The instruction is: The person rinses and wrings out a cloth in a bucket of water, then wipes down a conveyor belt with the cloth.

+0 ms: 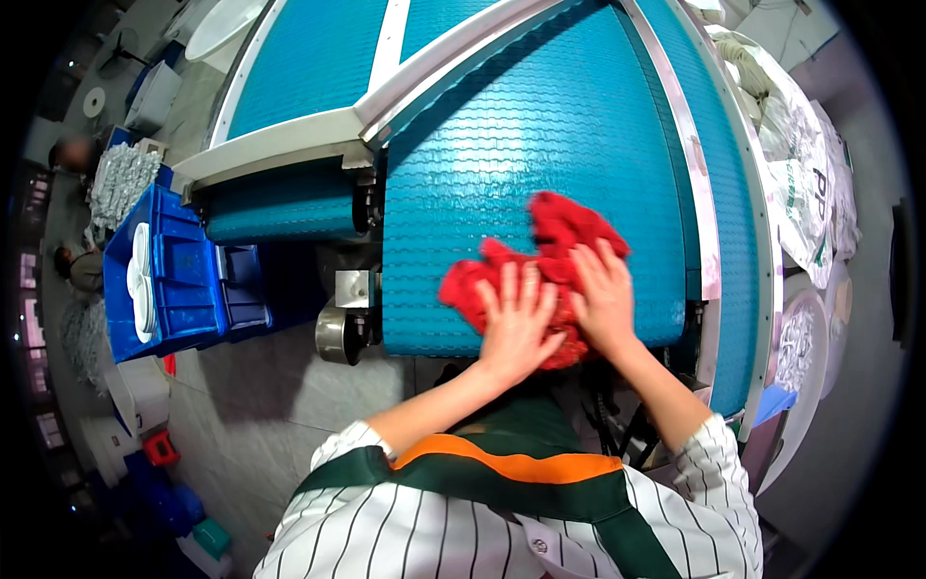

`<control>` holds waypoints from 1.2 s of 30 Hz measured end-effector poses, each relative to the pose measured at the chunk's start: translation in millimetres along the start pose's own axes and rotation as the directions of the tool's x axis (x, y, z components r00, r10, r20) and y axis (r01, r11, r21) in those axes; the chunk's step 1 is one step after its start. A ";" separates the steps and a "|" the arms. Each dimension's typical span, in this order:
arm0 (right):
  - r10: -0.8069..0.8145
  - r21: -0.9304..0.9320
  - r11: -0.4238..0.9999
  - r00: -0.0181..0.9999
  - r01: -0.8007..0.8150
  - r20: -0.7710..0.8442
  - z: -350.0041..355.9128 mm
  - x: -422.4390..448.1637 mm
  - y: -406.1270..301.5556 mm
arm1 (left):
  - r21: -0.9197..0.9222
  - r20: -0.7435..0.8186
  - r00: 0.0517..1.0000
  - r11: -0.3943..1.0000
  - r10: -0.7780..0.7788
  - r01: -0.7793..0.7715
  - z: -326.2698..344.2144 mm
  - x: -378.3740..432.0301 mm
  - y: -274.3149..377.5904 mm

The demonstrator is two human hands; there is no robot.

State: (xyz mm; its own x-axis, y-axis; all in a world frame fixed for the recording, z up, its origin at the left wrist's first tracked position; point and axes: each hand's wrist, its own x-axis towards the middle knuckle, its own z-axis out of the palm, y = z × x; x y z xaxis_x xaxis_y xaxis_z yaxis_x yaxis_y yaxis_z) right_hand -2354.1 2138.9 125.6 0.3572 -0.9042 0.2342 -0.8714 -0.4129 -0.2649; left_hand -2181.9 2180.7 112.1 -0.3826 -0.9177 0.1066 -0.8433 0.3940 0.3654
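A crumpled red cloth (571, 224) lies on the near end of a wide teal conveyor belt (463, 188), part of it reaching the belt's rounded edge. My left hand (515, 318) rests flat on the cloth with its fingers spread. Beside it, on the cloth's right part, lies my right hand (604, 300), palm down, its fingers slightly apart. Both hands press on the fabric from above, and neither is closed around it. The undersides of the hands are hidden.
Metal side rails (680, 145) border the belt. A narrower teal belt (282, 210) ends at the left, near blue plastic crates (184, 268) with white items. White sacks (796, 166) and a round white tub (810, 376) stand at the right. People are in the far left background.
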 end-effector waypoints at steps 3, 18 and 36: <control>0.202 -0.176 0.959 0.970 -0.224 -0.132 -7.5 -21.7 48.1 | -0.202 -0.057 0.968 0.947 0.243 -0.249 13.8 59.0 16.6; -0.153 -0.041 0.988 0.960 0.148 -0.235 100.2 176.0 -63.4 | 0.164 -0.259 0.875 0.874 -0.409 0.457 -31.1 41.2 -118.3; 0.285 -0.332 0.858 0.901 -0.392 -0.328 27.2 70.0 110.4 | -0.017 -0.061 0.991 0.993 0.117 -0.119 22.0 160.8 -11.8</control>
State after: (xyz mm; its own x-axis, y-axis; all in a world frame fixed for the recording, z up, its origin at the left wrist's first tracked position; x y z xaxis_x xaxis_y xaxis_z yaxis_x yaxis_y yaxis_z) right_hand -2416.1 2027.1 87.3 -0.0370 -0.8960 0.4425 -0.9993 0.0370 -0.0086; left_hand -2241.7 2029.6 104.6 -0.4554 -0.8665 0.2046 -0.7856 0.4992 0.3657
